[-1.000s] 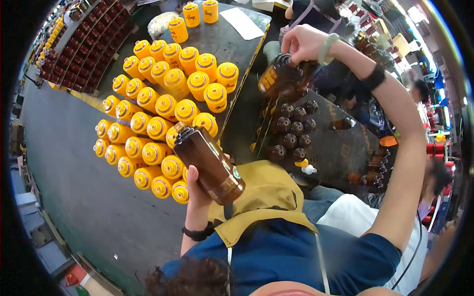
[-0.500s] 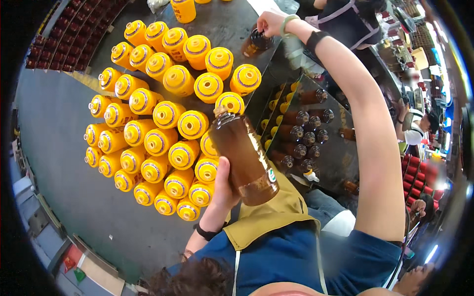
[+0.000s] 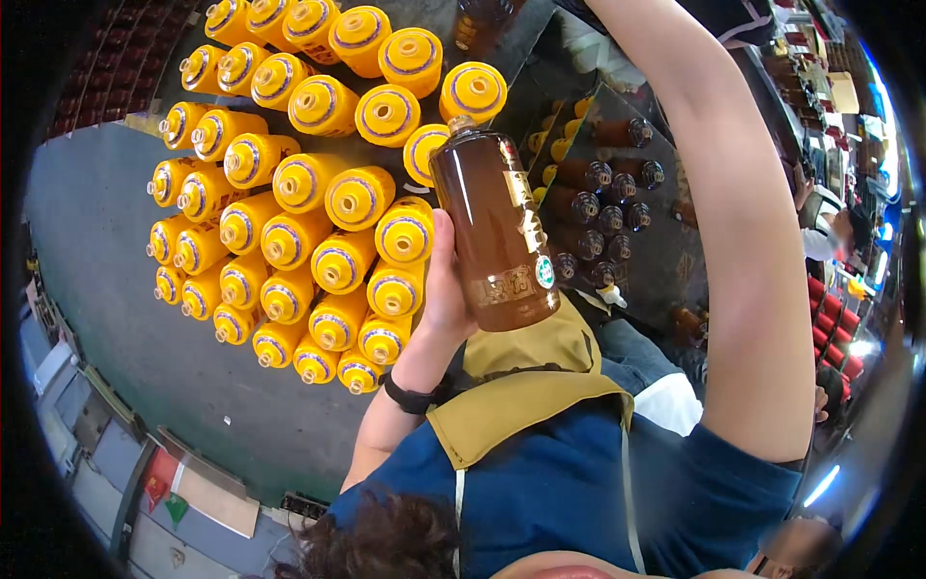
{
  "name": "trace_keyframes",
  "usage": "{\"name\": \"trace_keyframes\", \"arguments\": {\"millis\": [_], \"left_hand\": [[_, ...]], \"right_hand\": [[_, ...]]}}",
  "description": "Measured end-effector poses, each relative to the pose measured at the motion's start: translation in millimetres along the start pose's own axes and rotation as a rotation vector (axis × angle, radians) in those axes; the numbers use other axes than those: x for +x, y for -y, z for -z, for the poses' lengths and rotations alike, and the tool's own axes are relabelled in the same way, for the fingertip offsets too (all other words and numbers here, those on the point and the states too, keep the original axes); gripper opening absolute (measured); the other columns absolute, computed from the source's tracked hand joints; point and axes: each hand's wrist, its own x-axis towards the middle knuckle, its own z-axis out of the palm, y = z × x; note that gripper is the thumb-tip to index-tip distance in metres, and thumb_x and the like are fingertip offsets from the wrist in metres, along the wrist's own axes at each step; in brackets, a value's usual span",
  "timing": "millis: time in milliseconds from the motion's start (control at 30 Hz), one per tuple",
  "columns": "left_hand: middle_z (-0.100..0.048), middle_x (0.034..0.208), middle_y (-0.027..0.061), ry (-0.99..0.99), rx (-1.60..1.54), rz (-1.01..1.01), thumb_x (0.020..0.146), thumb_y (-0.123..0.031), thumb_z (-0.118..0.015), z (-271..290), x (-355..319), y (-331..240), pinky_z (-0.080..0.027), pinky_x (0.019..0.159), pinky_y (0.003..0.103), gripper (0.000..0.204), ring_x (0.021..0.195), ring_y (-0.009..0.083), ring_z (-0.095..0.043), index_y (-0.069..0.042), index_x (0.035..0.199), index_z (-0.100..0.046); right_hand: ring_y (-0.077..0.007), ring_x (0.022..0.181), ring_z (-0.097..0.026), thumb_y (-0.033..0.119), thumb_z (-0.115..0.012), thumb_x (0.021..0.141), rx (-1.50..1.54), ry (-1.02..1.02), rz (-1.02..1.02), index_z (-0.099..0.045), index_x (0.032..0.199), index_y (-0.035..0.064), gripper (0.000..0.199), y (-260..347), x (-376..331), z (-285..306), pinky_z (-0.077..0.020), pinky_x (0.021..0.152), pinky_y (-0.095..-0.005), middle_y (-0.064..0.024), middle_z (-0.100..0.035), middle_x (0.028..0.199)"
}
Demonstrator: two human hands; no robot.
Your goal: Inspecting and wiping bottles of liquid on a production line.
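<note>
My left hand (image 3: 446, 294) is wrapped round a brown glass bottle (image 3: 494, 227) with gold lettering and a small round green-and-white sticker. The bottle stands nearly upright in the picture, leaning a little, its neck uncapped. Beside it, on the left, several rows of yellow bottles (image 3: 357, 198) with open necks stand close together. My right arm (image 3: 738, 174) stretches up past the top edge, so its hand is out of sight. Another dark brown bottle (image 3: 479, 27) shows at the top edge, partly cut off.
More brown bottles (image 3: 598, 207) stand in a cluster to the right of the held bottle. Dark red racks (image 3: 101, 72) fill the far left corner. Red cylinders (image 3: 834, 328) are stacked at the right, and a co-worker (image 3: 820, 222) is beyond my right arm.
The view has shifted, so the yellow bottles sit higher. My left hand and its bottle have risen, and the bottle is more upright. My right hand, earlier at the dark bottle, has left the picture.
</note>
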Motion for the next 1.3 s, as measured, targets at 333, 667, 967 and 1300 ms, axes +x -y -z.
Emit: {"name": "trace_keyframes", "arguments": {"millis": [333,667,967,1300], "left_hand": [[-0.056,0.132,0.0262,0.089,-0.183,0.025,0.096,-0.073,-0.034,0,4,5,-0.057,0.094,0.05,0.088,0.107,0.0393,-0.066,-0.003,0.149,-0.036],[-0.054,0.132,0.0254,0.435,-0.405,0.009,0.093,-0.075,-0.042,18,3,25,-0.055,0.094,0.05,0.094,0.108,0.039,-0.064,-0.004,0.154,-0.027],[-0.057,0.129,0.0247,0.447,-0.117,0.186,0.094,-0.071,-0.043,2,15,37,-0.056,0.094,0.048,0.088,0.104,0.0381,-0.065,-0.002,0.148,-0.038],[-0.048,0.147,0.018,0.533,1.308,0.185,0.094,-0.029,-0.061,-11,59,89,-0.031,0.116,0.037,0.069,0.136,0.0255,-0.044,0.005,0.149,-0.036]], "right_hand": [[-0.0241,0.093,-0.072,0.025,-0.076,0.08,0.021,-0.125,0.034,-0.075,0.108,0.0078,0.033,24,7,27,-0.0559,0.086,-0.0352,-0.0111,-0.076,0.098],[-0.0232,0.092,-0.072,0.024,-0.075,0.081,-0.013,-0.303,0.108,-0.075,0.109,0.009,0.032,85,-59,60,-0.0562,0.081,-0.0362,-0.0116,-0.076,0.1],[-0.0214,0.088,-0.072,0.031,-0.072,0.091,0.528,-0.563,-0.096,-0.075,0.107,0.0045,0.031,106,-232,15,-0.0578,0.081,-0.035,-0.011,-0.076,0.1],[-0.0133,0.109,-0.063,0.012,-0.065,0.096,1.37,-0.639,-0.624,-0.068,0.116,-0.0019,0.024,166,-459,-43,-0.0488,0.099,-0.0304,-0.0088,-0.071,0.118]]}}
